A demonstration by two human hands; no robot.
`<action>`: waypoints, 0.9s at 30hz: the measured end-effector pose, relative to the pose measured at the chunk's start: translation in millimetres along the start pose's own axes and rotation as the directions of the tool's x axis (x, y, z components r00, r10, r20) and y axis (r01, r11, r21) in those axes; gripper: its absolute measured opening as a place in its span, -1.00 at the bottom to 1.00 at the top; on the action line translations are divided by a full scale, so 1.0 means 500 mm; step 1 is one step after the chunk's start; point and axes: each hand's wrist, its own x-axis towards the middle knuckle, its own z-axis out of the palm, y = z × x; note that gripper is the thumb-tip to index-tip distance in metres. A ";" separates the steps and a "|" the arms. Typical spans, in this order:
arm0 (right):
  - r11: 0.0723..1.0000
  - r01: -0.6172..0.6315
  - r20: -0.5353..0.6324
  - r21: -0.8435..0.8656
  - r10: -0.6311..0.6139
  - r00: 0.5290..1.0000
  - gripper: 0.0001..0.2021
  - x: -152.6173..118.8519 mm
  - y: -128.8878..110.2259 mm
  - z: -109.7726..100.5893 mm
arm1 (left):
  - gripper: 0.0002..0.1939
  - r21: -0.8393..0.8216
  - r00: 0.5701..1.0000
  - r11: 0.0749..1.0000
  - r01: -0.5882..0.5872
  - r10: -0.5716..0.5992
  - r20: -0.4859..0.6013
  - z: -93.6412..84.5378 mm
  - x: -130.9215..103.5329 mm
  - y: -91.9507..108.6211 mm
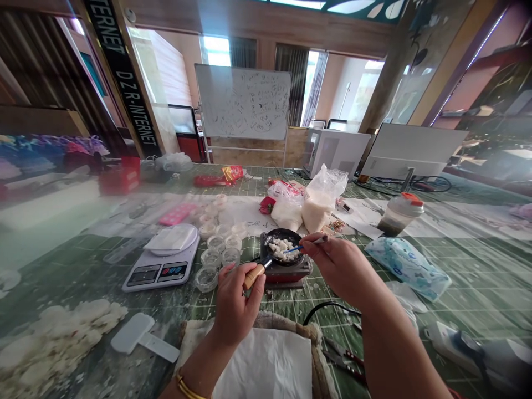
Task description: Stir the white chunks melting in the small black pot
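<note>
My left hand [238,302] is wrapped round the wooden handle [252,276] of a small black frying pan [300,239]. Loose white lumps [279,246] fill much of the pan, which rests on a small dark hot plate [286,272]. Pinched between the fingers of my right hand [334,266] is a thin blue stick [296,249]; its tip reaches into the lumps. Just left of the pan stand several clear round cups [211,257], close to my left fingers. Below the hands lies a white sheet [266,366] on a brown-edged cloth.
A kitchen scale [164,263], a white scraper [143,335] and a heap of white lumps [58,343] lie left. Bags of white grains [318,205] stand behind the pan. Rightward are a wipes pack [409,266], a lidded jar [401,216], pliers [344,357] and a black cable [328,305].
</note>
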 end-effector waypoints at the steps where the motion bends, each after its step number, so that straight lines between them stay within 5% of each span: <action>1: 1.000 0.010 -0.023 0.014 -0.010 1.000 -0.73 -0.001 0.000 0.000 | -0.88 0.002 1.000 1.000 -0.004 0.004 0.000 0.000 0.000 0.000; 7: 0.999 0.037 0.033 0.004 -0.037 0.999 -0.74 0.000 -0.002 0.005 | -0.87 0.007 1.000 1.000 0.008 -0.008 0.000 0.000 -0.002 -0.001; 20: 0.999 -0.027 -0.108 -0.041 0.022 0.994 -0.74 0.013 0.007 0.013 | -0.87 -0.005 1.000 1.000 0.007 -0.007 0.006 0.000 -0.002 -0.003; 27: 0.998 -0.043 -0.037 -0.035 0.041 0.998 -0.74 0.007 0.013 -0.002 | -0.86 -0.035 1.000 0.999 -0.004 0.004 0.003 0.001 -0.006 -0.008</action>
